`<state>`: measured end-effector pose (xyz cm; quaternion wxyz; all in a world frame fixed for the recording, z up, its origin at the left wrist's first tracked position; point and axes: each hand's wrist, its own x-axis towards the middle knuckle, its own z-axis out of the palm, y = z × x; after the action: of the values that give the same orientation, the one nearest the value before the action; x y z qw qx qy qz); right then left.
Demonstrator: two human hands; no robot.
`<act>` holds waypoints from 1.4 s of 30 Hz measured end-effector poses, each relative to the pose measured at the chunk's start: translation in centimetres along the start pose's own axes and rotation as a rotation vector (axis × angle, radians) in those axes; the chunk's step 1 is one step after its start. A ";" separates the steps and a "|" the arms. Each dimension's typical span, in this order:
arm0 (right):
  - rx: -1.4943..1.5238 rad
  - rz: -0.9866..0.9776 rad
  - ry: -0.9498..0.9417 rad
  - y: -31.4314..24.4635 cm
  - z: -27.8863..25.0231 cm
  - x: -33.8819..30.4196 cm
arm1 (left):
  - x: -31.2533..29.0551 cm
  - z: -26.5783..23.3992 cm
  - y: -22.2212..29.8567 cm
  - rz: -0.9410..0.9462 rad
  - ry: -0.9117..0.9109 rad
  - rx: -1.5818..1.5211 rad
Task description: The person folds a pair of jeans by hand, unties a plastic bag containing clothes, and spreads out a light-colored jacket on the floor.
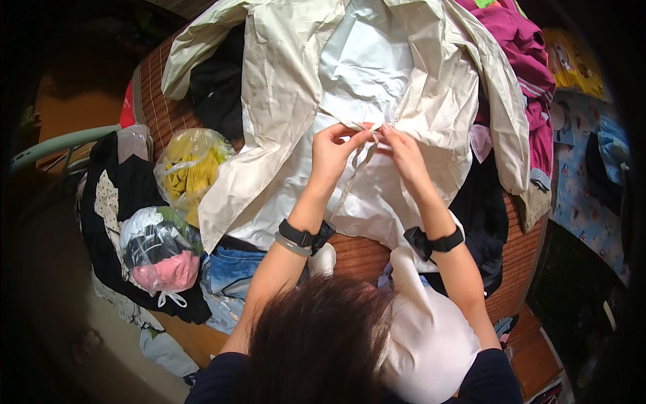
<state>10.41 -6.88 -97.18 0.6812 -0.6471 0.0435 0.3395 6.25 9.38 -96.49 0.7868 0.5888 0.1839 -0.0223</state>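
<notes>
A cream long-sleeved coat [282, 74] lies spread open in front of me, its white lining [367, 64] facing up. At about waist height on the coat, my left hand [331, 151] and my right hand [404, 153] meet with fingertips pinched together. Between them they hold a thin grey-beige cord [354, 176], which hangs down over the white lining in a loose, twisted strand. Both hands are closed; my fingers hide where the cord joins the coat.
Left of the coat lie a clear bag of yellow cloth [192, 165], a bag with pink and dark items [161, 252], and blue denim [232, 273]. Magenta clothing [518, 47] is at the far right, black cloth [481, 215] below it. The brown mat [356, 254] shows underneath.
</notes>
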 end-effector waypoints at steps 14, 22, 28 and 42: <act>0.021 -0.033 -0.150 2.1 0.8 -1.9 | -0.1 -1.7 -1.7 -0.232 -0.148 0.087; -0.081 0.041 -0.166 1.1 1.1 -2.2 | -0.1 -1.6 -0.5 -0.140 -0.220 0.119; -0.596 -0.268 0.105 2.1 1.4 -2.0 | 0.1 -1.9 -0.3 0.038 0.102 0.654; -0.228 -0.050 0.259 1.7 2.0 -0.7 | -2.2 -2.5 -2.6 -0.310 -0.002 -0.010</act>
<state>8.21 -5.50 -97.96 0.6005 -0.7593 0.0759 0.2390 2.94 10.57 -98.76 0.7768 0.5495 0.2719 -0.1435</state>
